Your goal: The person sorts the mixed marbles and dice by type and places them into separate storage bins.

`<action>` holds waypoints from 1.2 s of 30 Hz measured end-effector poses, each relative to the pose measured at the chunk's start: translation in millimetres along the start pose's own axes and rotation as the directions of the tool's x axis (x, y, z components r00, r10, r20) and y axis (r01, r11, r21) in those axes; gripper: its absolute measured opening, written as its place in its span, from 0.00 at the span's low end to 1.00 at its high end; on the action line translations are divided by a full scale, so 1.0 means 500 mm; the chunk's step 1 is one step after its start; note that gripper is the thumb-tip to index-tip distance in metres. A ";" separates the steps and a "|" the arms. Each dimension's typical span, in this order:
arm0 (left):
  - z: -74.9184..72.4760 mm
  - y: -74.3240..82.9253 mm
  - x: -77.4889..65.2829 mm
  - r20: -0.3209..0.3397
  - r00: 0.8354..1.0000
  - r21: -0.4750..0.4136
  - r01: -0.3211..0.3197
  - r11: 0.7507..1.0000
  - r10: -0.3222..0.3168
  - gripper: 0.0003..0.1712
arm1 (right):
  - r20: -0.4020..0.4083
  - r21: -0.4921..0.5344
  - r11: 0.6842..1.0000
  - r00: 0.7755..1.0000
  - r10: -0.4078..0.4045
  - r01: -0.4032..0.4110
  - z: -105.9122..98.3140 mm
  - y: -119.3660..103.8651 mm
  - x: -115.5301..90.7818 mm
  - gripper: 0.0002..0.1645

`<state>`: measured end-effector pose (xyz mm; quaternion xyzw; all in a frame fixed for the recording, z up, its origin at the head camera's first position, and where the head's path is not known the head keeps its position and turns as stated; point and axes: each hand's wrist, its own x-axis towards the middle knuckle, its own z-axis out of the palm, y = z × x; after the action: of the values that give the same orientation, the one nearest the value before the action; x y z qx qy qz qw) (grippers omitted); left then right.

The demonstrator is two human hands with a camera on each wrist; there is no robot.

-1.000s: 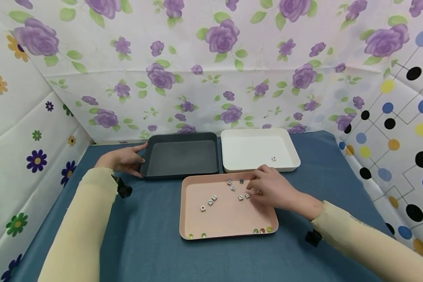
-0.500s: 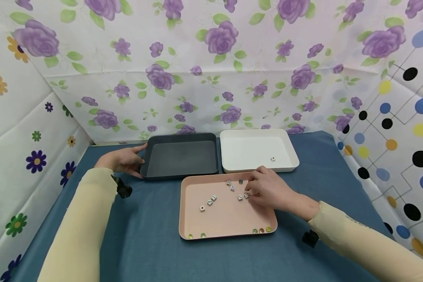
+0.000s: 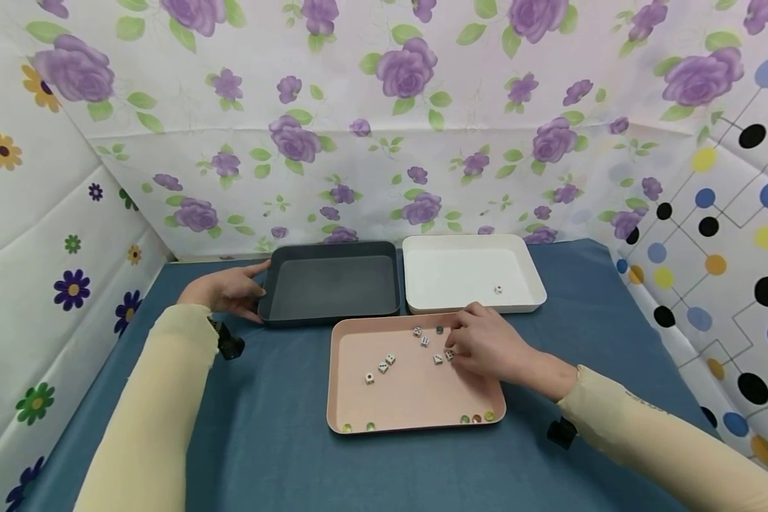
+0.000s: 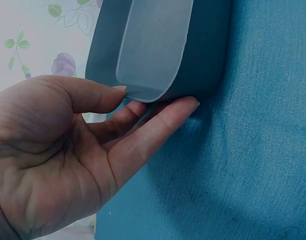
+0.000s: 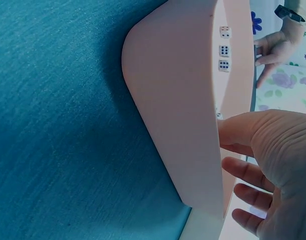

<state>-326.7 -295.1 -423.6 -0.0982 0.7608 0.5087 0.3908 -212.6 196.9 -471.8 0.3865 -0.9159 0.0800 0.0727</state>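
My left hand (image 3: 229,291) holds the left end of the dark grey tray (image 3: 313,321), thumb at the rim and fingers against the outer wall, as the left wrist view shows. My right hand (image 3: 486,343) reaches over the right side of the pink tray (image 3: 336,377). Its thumb and index fingertips are right beside a white die (image 3: 450,355); I cannot tell whether they pinch it. In the right wrist view those fingertips are hidden behind the tray wall, and the other fingers (image 5: 252,197) are loosely bent. Another die (image 3: 438,360) lies close to the left.
More dice, such as one die (image 3: 369,378), lie scattered in the pink tray. Along its front edge are small glass beads, including a yellow-green bead (image 3: 489,416). A dark bead (image 3: 439,329) lies near the back. Behind, the white tray (image 3: 467,263) contains one die (image 3: 498,289).
My right hand has shifted slightly left and down over the pink tray, and a die seen by its fingers earlier is now hidden. My left hand stays on the dark tray.
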 end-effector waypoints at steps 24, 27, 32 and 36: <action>0.000 -0.002 0.002 0.017 1.000 0.019 -0.015 1.000 0.015 0.47 | -0.027 -0.004 0.997 0.997 0.075 -0.075 0.017 0.010 -0.010 0.04; 0.000 -0.002 0.003 0.015 1.000 0.024 -0.021 0.999 0.021 0.47 | -0.021 0.001 0.996 0.996 0.090 -0.090 0.018 0.011 -0.011 0.04; -0.003 -0.006 0.010 0.006 1.000 0.028 -0.017 0.999 0.017 0.47 | -0.027 0.011 0.995 0.995 0.098 -0.097 0.019 0.011 -0.014 0.05; -0.003 -0.007 0.013 0.008 1.000 0.019 -0.015 1.000 0.015 0.47 | -0.034 0.019 0.995 0.995 0.098 -0.098 0.020 0.011 -0.015 0.05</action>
<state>-329.8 -296.4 -430.2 -0.0867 0.7648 0.5049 0.3908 -212.2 203.7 -483.5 0.3403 -0.9316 0.0982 0.0811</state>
